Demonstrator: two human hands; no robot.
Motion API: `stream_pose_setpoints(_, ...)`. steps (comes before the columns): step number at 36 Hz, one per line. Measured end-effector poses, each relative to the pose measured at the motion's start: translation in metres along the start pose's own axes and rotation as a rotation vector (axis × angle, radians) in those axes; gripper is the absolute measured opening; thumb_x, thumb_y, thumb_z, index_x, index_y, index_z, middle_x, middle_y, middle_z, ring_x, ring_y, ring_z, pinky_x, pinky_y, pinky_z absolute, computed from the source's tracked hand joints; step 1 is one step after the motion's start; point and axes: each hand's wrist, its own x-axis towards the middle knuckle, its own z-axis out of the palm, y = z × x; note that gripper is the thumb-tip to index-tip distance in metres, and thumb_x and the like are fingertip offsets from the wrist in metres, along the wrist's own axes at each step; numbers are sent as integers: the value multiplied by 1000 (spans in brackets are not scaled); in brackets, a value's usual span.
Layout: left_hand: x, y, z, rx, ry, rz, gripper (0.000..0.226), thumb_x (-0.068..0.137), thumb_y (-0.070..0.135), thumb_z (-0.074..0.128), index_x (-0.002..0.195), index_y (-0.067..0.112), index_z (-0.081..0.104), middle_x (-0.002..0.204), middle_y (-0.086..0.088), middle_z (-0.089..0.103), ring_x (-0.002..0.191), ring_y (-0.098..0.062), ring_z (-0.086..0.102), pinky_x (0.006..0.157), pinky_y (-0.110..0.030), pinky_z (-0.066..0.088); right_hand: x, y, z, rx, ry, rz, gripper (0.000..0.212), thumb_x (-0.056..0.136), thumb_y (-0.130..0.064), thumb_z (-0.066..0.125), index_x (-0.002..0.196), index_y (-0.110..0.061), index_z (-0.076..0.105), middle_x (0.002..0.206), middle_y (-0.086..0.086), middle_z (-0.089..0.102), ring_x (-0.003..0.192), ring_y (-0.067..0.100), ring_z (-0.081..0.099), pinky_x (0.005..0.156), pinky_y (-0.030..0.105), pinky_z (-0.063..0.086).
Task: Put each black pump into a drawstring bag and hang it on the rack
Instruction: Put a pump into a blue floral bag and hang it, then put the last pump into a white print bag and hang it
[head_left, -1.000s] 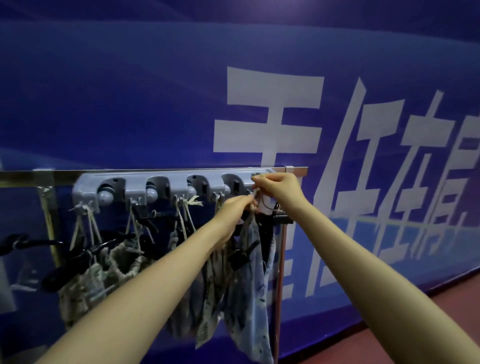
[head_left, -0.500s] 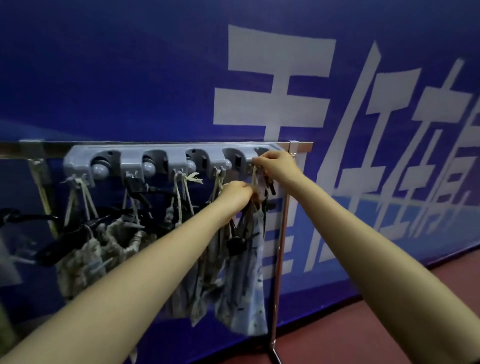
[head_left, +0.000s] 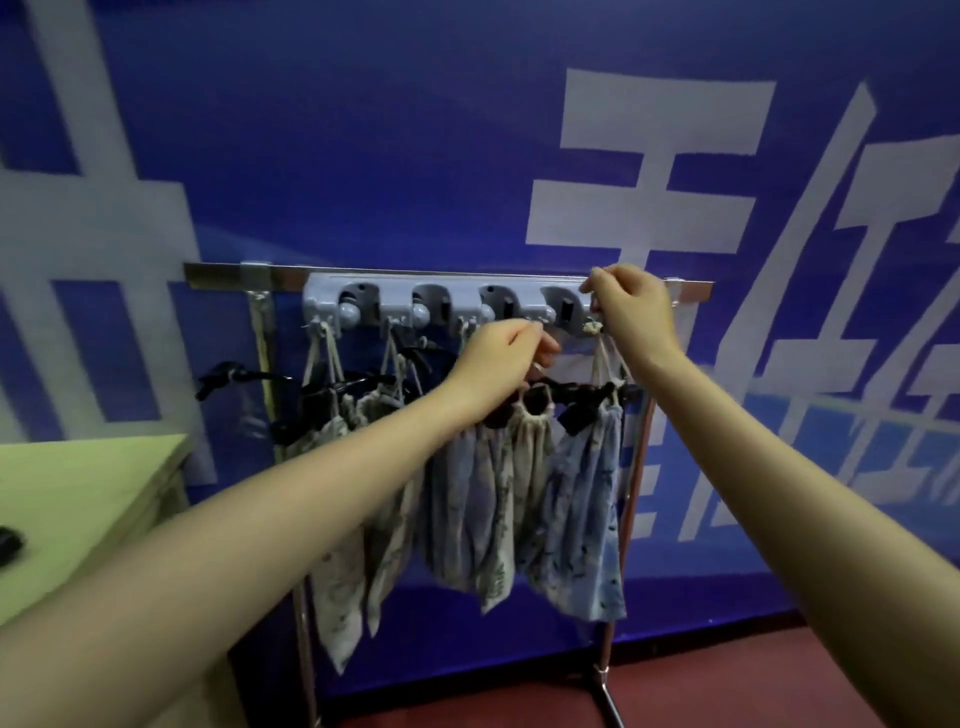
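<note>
L grip shifted left to next cord, R grip stays at rack

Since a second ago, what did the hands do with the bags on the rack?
The left hand slid left, away from the blue bag, and now pinches the cord of the beige bag beside it. The right hand stayed up at the end hook of the grey rack, still holding the blue bag's string. The camera also pulled back, so a table shows. The other bags hang as before.
</note>
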Motion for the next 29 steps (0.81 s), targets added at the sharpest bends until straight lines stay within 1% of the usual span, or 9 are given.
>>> stream_pose_setpoints(2, -8, 5, -24, -48, 70, -21, 40, 103, 16, 36, 71, 14, 60, 66, -1, 60, 53, -10, 56, 48, -19, 43, -8, -12, 20, 91, -53, 11, 28, 95, -14, 51, 69, -13, 63, 55, -9, 52, 51, 1, 46, 53, 21, 37)
stream_pose_setpoints(5, -34, 11, -75, -72, 192, -65, 38, 101, 11, 37, 66, 12, 54, 60, -4, 53, 38, -5, 49, 45, -20, 38, -35, -40, 67, 217, -188, 25, 34, 93, -6, 49, 60, -12, 55, 41, -11, 46, 40, -1, 38, 45, 16, 30)
stream_pose_setpoints(11, -102, 8, -190, 40, 431, -143, 38, 100, 15, 40, 64, 14, 54, 50, 2, 52, 35, -6, 46, 43, -20, 35, -102, -101, 172, 423, -559, 41, 41, 101, -13, 43, 62, -12, 56, 42, -6, 45, 35, 1, 37, 39, 12, 28)
stream_pose_setpoints(14, -149, -2, -251, 133, 501, -268, 37, 100, 15, 38, 67, 14, 55, 55, 1, 56, 36, -6, 48, 44, -19, 39, -140, -131, 230, 442, -758, 35, 38, 100, -14, 46, 64, -13, 59, 40, -8, 47, 37, 2, 39, 41, 13, 31)
stream_pose_setpoints(18, -223, -24, -329, 200, 646, -459, 30, 96, 12, 37, 74, 15, 57, 73, -6, 57, 51, -13, 48, 52, -24, 41, -194, -168, 302, 399, -948, 44, 31, 92, -14, 50, 64, -15, 62, 49, -7, 51, 47, 9, 43, 46, 23, 32)
stream_pose_setpoints(20, -256, -42, -357, 270, 758, -519, 31, 96, 13, 37, 73, 17, 58, 78, -7, 57, 59, -17, 46, 57, -27, 39, -217, -175, 329, 374, -972, 57, 28, 90, -16, 50, 66, -17, 64, 58, -5, 54, 55, 11, 47, 51, 26, 36)
stream_pose_setpoints(23, -315, -60, -397, 461, 896, -537, 31, 97, 17, 41, 74, 25, 60, 78, 0, 59, 75, -22, 54, 73, -35, 46, -256, -189, 372, 366, -996, 64, 25, 92, -18, 49, 75, -17, 66, 67, -6, 58, 63, 8, 52, 65, 28, 43)
stream_pose_setpoints(25, -350, -67, -416, 541, 910, -565, 25, 97, 18, 43, 82, 22, 62, 85, 0, 61, 85, -21, 58, 80, -35, 48, -282, -201, 398, 407, -1017, 96, 24, 92, -17, 49, 76, -18, 67, 70, -5, 60, 67, 11, 54, 69, 32, 46)
stream_pose_setpoints(29, -394, -86, -440, 736, 825, -680, 18, 98, 22, 47, 88, 14, 61, 92, -5, 62, 93, -23, 57, 75, -30, 39, -326, -220, 439, 456, -1085, 182, 27, 96, -17, 43, 95, -12, 70, 79, 0, 63, 71, 15, 58, 65, 30, 47)
